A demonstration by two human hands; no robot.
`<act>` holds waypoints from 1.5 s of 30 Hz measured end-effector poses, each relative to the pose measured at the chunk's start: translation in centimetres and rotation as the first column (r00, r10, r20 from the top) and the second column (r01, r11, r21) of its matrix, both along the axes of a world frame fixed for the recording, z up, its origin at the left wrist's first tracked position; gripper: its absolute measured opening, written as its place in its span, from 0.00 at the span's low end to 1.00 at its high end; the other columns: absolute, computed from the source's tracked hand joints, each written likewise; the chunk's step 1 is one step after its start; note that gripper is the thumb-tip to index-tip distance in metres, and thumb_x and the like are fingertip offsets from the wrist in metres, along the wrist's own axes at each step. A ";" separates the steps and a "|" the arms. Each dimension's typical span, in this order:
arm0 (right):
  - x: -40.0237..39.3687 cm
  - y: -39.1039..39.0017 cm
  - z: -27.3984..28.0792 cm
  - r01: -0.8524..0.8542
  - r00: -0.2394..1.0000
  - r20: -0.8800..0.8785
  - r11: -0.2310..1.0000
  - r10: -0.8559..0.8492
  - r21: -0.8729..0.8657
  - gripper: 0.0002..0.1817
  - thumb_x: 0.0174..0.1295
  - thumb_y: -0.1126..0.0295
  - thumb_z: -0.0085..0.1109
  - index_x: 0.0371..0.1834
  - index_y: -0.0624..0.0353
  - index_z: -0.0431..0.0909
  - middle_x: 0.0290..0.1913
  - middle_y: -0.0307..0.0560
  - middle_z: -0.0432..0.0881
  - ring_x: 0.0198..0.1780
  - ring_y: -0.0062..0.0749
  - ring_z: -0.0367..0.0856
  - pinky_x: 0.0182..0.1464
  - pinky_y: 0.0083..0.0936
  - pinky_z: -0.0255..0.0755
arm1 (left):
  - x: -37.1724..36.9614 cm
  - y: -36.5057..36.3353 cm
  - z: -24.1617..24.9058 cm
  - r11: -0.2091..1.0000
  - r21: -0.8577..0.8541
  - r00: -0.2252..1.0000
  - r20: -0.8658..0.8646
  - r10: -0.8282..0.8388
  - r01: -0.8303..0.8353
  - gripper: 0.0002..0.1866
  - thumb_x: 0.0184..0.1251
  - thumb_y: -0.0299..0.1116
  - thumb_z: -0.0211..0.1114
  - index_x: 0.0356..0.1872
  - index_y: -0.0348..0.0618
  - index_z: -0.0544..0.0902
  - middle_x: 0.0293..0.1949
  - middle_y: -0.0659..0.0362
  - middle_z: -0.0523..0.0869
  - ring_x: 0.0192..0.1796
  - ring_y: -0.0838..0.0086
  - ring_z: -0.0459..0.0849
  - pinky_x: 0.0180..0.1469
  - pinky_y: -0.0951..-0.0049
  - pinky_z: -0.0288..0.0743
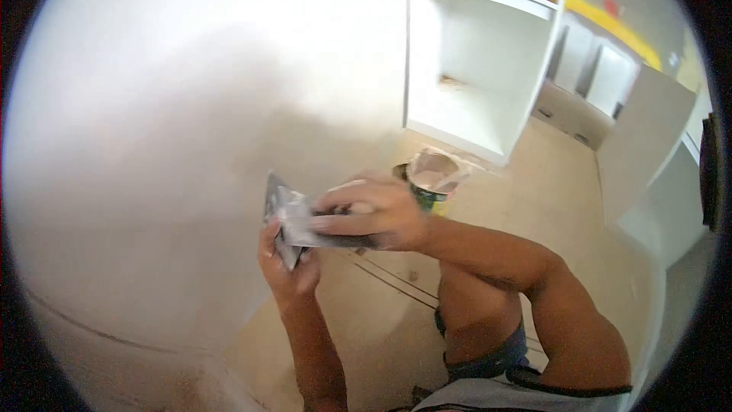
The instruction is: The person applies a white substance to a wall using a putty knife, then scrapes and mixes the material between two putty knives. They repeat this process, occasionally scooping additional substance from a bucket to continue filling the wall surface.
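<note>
My left hand [286, 271] grips a flat metal filling blade [272, 189] from below, fingers closed round its lower part. My right hand [374, 212] is wrapped around a putty knife [299, 223], blurred by motion, its blade meeting or overlapping the one on the left. Pale filler seems to smear the metal. Both tools are in front of a white wall [152, 107]. Just beyond my right wrist stands an open bucket [432, 197] with a pale, coated inside.
A white open cabinet [479, 61] stands beside the wall behind the bucket. More white cabinet parts [610, 76] and a grey panel [648, 137] are at the right. My bent leg [476, 317] is over the beige floor [560, 183].
</note>
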State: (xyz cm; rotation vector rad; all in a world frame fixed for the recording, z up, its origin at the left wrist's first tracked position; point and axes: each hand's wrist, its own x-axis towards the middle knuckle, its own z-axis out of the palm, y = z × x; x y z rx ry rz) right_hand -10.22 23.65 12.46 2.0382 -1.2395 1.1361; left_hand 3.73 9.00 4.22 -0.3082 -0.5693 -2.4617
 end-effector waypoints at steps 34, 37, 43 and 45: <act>-3.3 2.3 -3.9 0.576 0.792 -0.232 0.564 -0.565 0.592 0.22 0.56 0.74 0.56 0.57 0.57 0.74 0.50 0.52 0.74 0.55 0.46 0.76 0.49 0.39 0.78 | -11.0 3.5 -4.3 0.916 -0.285 0.792 0.470 0.389 -0.281 0.16 0.74 0.33 0.52 0.55 0.33 0.74 0.46 0.54 0.83 0.41 0.71 0.82 0.40 0.70 0.78; -4.2 1.9 -4.9 0.629 0.751 -0.227 0.567 -0.621 0.531 0.25 0.57 0.73 0.58 0.61 0.53 0.71 0.49 0.48 0.73 0.52 0.43 0.76 0.46 0.39 0.77 | -12.5 4.1 -4.3 0.877 -0.449 0.776 0.485 0.403 -0.174 0.14 0.74 0.32 0.51 0.52 0.33 0.76 0.44 0.56 0.83 0.41 0.73 0.81 0.43 0.71 0.76; -8.1 2.1 -5.3 0.686 0.623 -0.204 0.403 -0.755 0.606 0.25 0.56 0.74 0.57 0.60 0.55 0.72 0.49 0.51 0.74 0.53 0.45 0.76 0.50 0.40 0.76 | -14.9 6.3 -5.4 0.838 -0.533 0.838 0.399 0.372 -0.118 0.16 0.75 0.32 0.51 0.55 0.33 0.77 0.43 0.57 0.84 0.46 0.78 0.79 0.50 0.75 0.73; -11.4 2.4 -6.6 0.648 0.626 -0.126 0.424 -0.769 0.633 0.21 0.56 0.74 0.53 0.55 0.60 0.76 0.48 0.55 0.75 0.52 0.50 0.76 0.52 0.42 0.74 | -15.9 6.7 -6.4 0.817 -0.570 0.829 0.414 0.375 -0.084 0.16 0.74 0.32 0.51 0.55 0.32 0.76 0.43 0.57 0.84 0.46 0.77 0.80 0.50 0.75 0.74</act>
